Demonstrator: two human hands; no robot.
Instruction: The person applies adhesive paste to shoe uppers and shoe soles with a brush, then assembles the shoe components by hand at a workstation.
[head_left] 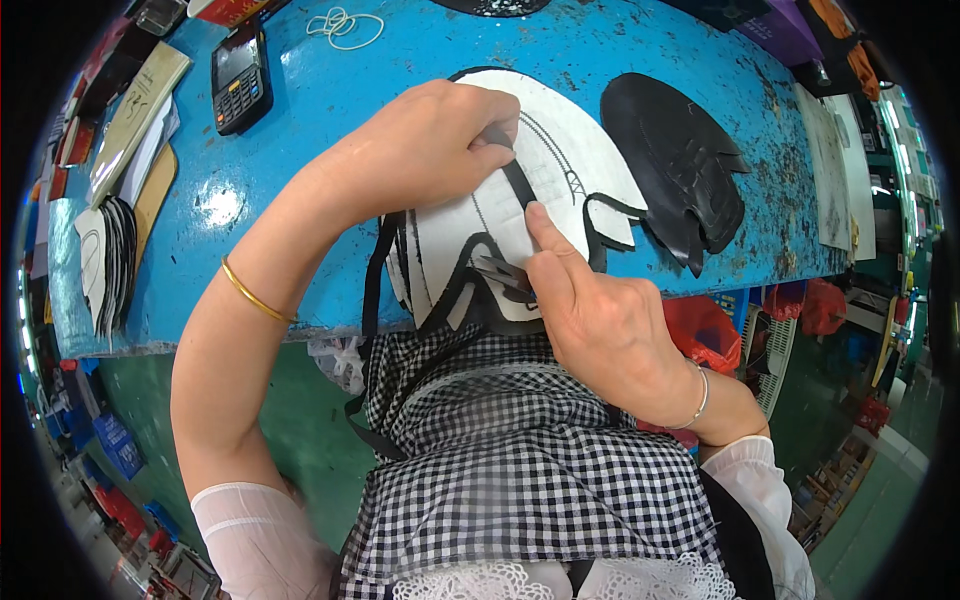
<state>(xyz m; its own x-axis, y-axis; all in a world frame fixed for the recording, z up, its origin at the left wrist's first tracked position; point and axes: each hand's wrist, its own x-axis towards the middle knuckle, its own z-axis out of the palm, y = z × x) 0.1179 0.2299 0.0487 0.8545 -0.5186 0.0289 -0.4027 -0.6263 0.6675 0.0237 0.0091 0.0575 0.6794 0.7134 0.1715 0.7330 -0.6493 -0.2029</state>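
Shoe-upper-like pieces with white lining and black edges [610, 165] lie stacked at the table's front edge, curved stitching on the top one. My left hand [440, 135] is closed in a pinch on the upper end of a narrow black strip [517, 182], which runs down over the white lining. My right hand [610, 315] is closed round small scissors [503, 270], their metal blades pointing left by the notched lower edge of the piece. Its index fingertip presses on the strip's lower end. The scissors' handles are hidden in the palm.
A similar black piece [670, 150] lies to the right on the worn blue table [330, 130]. At the back left are a handheld keypad device [241, 80] and pale rubber bands [345, 28]. Another stack of cut pieces [110, 260] sits at far left. Red plastic bags [703, 335] hang below the right edge.
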